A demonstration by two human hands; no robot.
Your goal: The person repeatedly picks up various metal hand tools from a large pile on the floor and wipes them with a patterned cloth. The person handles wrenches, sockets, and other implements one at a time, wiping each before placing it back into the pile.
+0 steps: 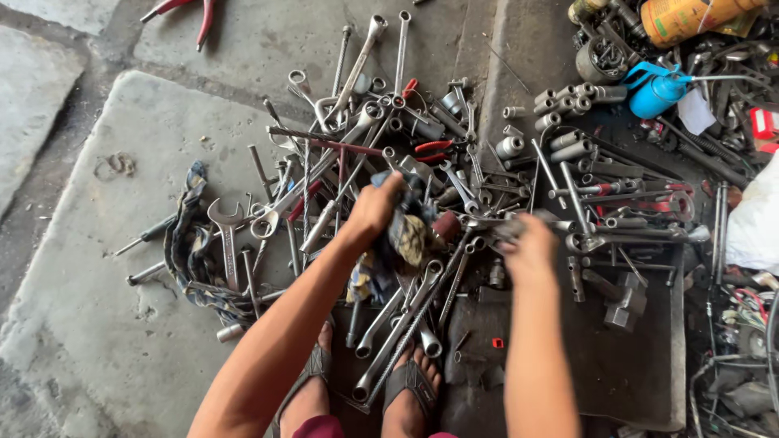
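Patterned rag (403, 235) bunched mid-pile over wrenches (406, 312), fingers of left hand (375, 209) closed around it. Right hand (531, 247) reaches into tools beside it; finger state unclear. Sockets (564, 104), blue oil can (656, 89) beyond.

Light: soft, even daylight, bright enough throughout; the source cannot be told.
Shadows: faint and short, pooling only beneath the heap of spanners (365, 162).
Glare: small glints on the chromed sockets (564, 101), nothing blown out except the white bag (755, 219) at the right edge.
Blur: the right hand (531, 247) is smeared by motion (the left hand (375, 209) is crisper).
Focus: concrete floor (122, 324) sharp.
Distortion: mild wide-angle stretch toward the corners.
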